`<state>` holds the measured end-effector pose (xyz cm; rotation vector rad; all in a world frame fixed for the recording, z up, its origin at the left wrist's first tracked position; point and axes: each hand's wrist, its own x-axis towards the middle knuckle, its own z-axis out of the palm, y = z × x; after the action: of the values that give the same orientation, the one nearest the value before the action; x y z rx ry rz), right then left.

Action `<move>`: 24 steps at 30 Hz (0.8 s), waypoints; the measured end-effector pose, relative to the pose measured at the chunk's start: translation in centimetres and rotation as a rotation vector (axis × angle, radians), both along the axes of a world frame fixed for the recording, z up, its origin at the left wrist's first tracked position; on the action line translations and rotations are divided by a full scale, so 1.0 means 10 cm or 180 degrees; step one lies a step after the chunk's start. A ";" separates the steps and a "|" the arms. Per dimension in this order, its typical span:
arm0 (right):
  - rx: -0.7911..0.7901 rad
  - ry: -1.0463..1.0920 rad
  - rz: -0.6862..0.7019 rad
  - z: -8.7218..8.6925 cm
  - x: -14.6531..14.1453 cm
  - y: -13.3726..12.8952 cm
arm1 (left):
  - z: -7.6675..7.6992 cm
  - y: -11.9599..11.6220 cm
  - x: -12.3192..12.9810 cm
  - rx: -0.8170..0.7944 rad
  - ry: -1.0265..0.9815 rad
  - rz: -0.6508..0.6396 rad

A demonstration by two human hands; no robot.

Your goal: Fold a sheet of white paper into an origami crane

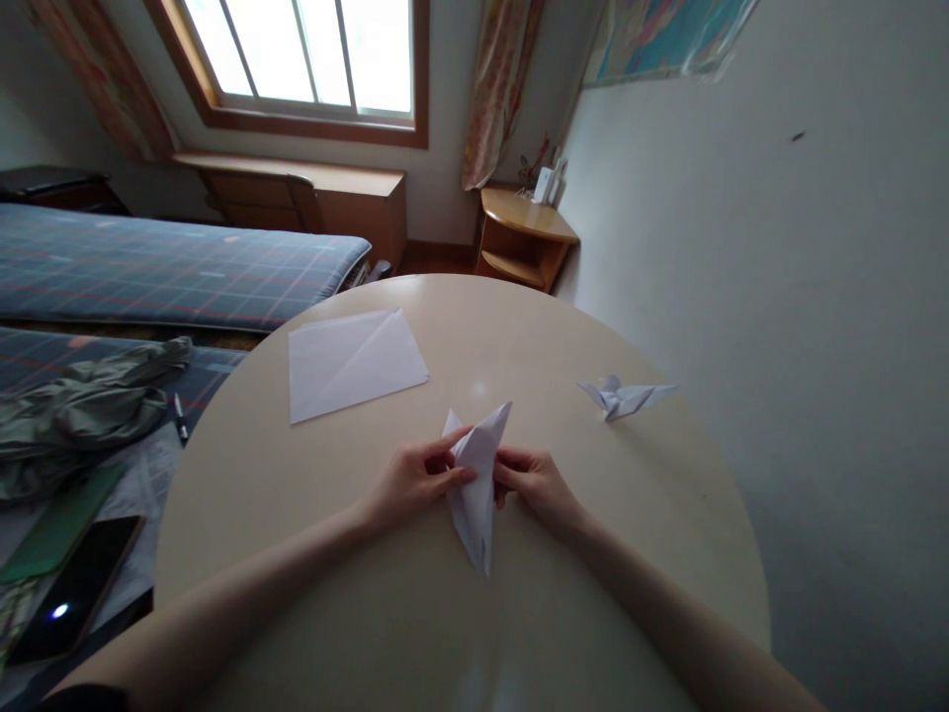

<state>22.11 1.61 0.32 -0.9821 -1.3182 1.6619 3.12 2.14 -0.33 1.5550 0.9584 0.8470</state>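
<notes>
Between both hands, over the middle of the round table (326, 613), is a folded white paper (475, 475) with pointed ends, one toward me and others pointing away. My left hand (419, 475) pinches its left side between thumb and fingers. On the opposite edge, my right hand (535, 485) is closed with thumb and fingertips at the paper; some of those fingers are hidden. A finished-looking white paper crane (621, 398) sits at the right of the table, wings spread. Toward the far left of the tabletop lies a stack of white paper sheets (348, 366).
Left of the table, a mattress (215, 371) holds a rumpled grey-green cloth (81, 415), a pen (180, 419), a green booklet (63, 524) and a phone (78, 593). A white wall (816, 326) runs along the right. A corner shelf (526, 213) stands beyond the table.
</notes>
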 end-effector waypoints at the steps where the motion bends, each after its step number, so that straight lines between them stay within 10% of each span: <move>1: -0.0017 -0.0001 -0.0003 0.01 0.00 0.00 | 0.01 0.00 0.00 -0.0031 -0.0018 -0.0001; 14: -0.0562 0.0273 -0.0314 0.02 0.07 0.05 | 0.06 0.02 -0.01 -0.0678 -0.0428 0.0213; 24: -0.0300 0.0241 -0.0203 0.03 0.02 -0.01 | 0.09 -0.05 0.03 -0.0080 -0.0246 0.1047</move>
<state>22.36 1.47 0.61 -0.9957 -1.1563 1.7087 3.40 1.61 0.59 1.3520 1.1821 1.1113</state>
